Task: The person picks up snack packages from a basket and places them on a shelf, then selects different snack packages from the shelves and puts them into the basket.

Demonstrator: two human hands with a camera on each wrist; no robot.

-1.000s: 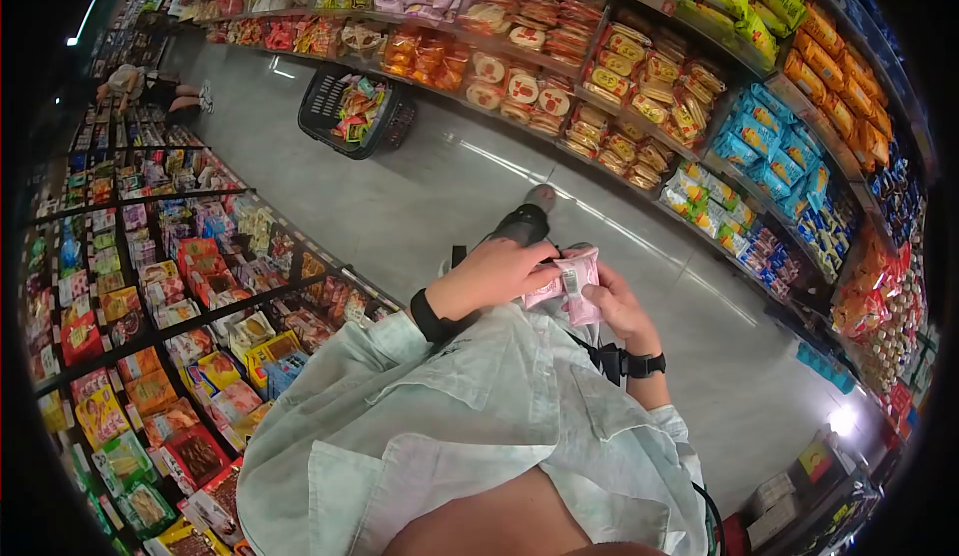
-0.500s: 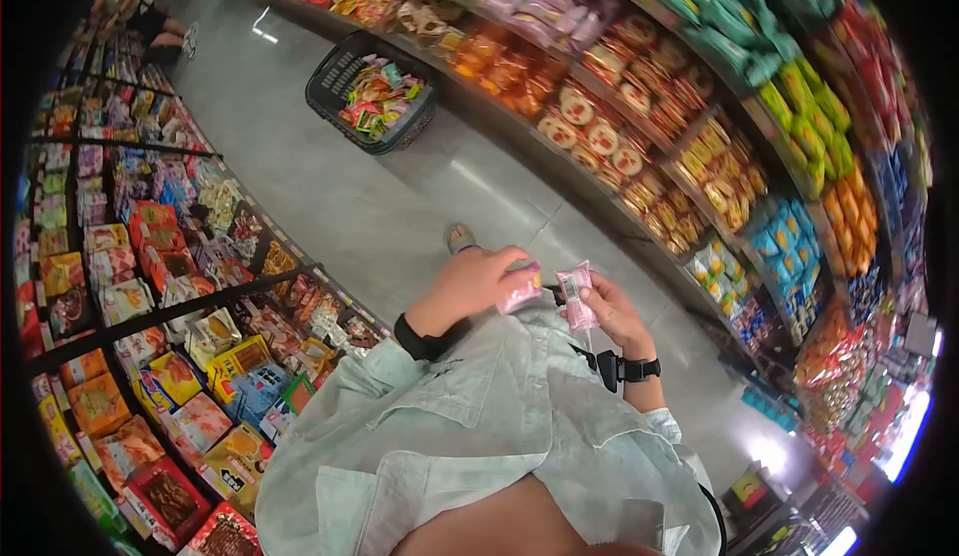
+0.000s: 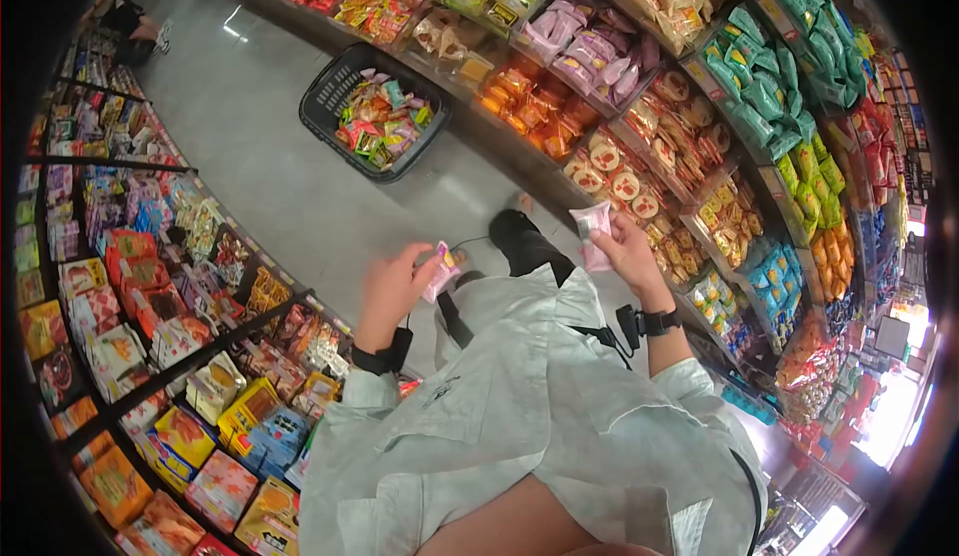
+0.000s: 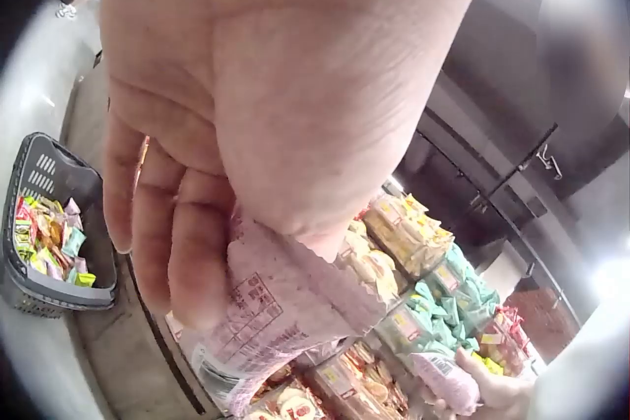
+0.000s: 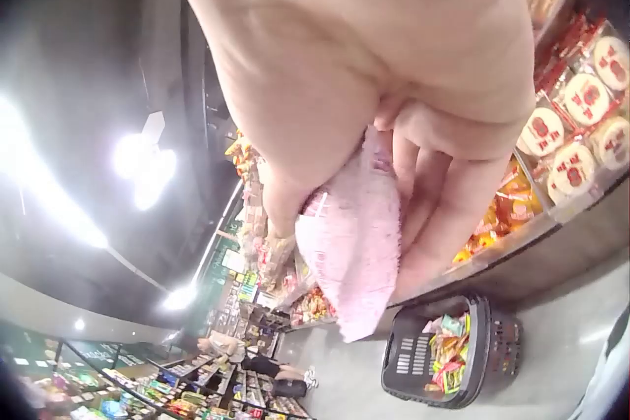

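- Both hands have drawn apart since a second ago: then they were pressed together over one bundle of pink packets at the person's front, and now each carries its own packet, well apart from the other.
- Left hand (image 3: 395, 281) has its fingers curled round a pink packet (image 3: 441, 269); the left wrist view shows the fingers (image 4: 162, 233) wrapped over the printed wrapper, with its crimped end sticking out below the palm.
- Right hand (image 3: 624, 251) pinches a second pink packet (image 3: 591, 226) between thumb and fingers; the right wrist view shows that packet (image 5: 352, 243) hanging down from the grip, its lower edge free.
- Taking the black basket (image 3: 330, 91) on the floor as the landmark: the left hand's packet is nearer the person than the basket and a little to its right, well apart from it; the right hand's packet is further right again, held up in front of the snack shelves (image 3: 639, 146).
- That basket holds a heap of mixed colourful packets and stands just beside the foot of those shelves.
- Across the grey floor from the basket, on the person's left, runs a low display of boxed goods (image 3: 150, 296).
- A pale shirt covers the person's front, with dark bands at both wrists.
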